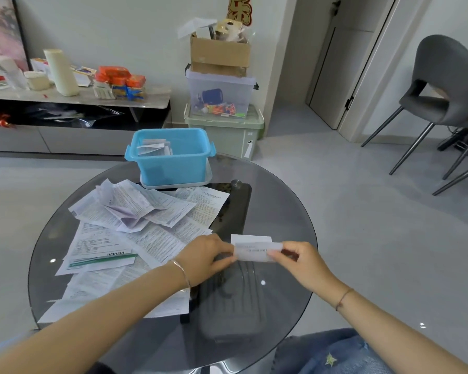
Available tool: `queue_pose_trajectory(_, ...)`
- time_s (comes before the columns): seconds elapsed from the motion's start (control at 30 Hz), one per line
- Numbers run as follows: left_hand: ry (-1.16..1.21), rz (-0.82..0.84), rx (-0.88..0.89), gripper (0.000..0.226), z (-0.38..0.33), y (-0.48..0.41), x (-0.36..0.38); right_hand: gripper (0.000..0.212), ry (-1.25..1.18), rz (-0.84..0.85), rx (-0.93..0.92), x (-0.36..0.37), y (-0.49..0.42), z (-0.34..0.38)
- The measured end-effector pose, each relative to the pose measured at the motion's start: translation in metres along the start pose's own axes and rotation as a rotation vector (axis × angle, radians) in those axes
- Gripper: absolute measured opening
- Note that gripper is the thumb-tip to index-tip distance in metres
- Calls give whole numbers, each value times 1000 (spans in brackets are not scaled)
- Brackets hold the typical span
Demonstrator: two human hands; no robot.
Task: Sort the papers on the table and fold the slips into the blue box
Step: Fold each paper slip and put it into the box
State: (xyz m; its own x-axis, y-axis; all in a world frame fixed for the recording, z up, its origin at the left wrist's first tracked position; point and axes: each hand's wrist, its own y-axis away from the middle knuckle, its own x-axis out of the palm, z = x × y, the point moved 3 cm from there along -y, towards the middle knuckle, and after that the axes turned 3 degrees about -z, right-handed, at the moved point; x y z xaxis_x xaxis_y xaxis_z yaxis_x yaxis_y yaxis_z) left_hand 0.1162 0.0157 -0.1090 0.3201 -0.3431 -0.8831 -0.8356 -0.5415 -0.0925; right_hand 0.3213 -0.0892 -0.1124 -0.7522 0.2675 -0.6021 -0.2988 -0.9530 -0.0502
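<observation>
holding one slip between both hands, we are raising it just above the middle of the round glass table, slightly toward its right edge.

item one: our left hand is pinching the slip's left end, fingers curling in toward the thumb.

item two: our right hand is pinching the right end, thumb lying on top and fingers curling beneath. the slip is showing a fold, a plain white flap standing behind the printed lower part.

item three: the blue box is standing open at the table's far edge, sitting on a pale flat base. we are seeing several folded slips lying inside against its left wall.

item four: loose papers are covering the table's left half in an overlapping heap, running from the box to the near left edge, with crumpled ones lying on top.

item five: a thin bracelet is circling our left wrist, a cord our right.
</observation>
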Motion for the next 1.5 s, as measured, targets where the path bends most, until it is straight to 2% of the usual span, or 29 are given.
queue_pose_trajectory(0.03,78,-33,-60,40,0,-1,0,10,-50,-34,52,1,-4,-1)
queue_pose_trajectory(0.07,154,-54,-108,35,-1,-2,-1,11,-86,-56,86,2,-7,-2)
queue_pose_trajectory(0.17,155,-62,-158,60,-8,-1,-1,11,-135,-73,141,5,-16,1)
queue_pose_trajectory(0.3,-80,-181,-15,76,-15,4,-2,13,-122,-89,178,10,-24,0)
queue_pose_trajectory(0.43,-198,39,122,84,-23,9,7,14,-73,-90,197,12,-30,-3)
queue_pose_trajectory(0.57,-261,177,89,98,-22,14,14,16,-19,-114,214,13,-33,-6)
queue_pose_trajectory(0.8,-282,197,78,102,-27,15,15,15,12,-102,232,14,-35,-5)
queue_pose_trajectory(1.23,-315,213,64,102,-27,17,20,18,-96,-167,291,16,-35,-5)
queue_pose_trajectory(1.5,-322,204,34,104,-30,18,24,15,-36,-206,247,18,-34,-3)
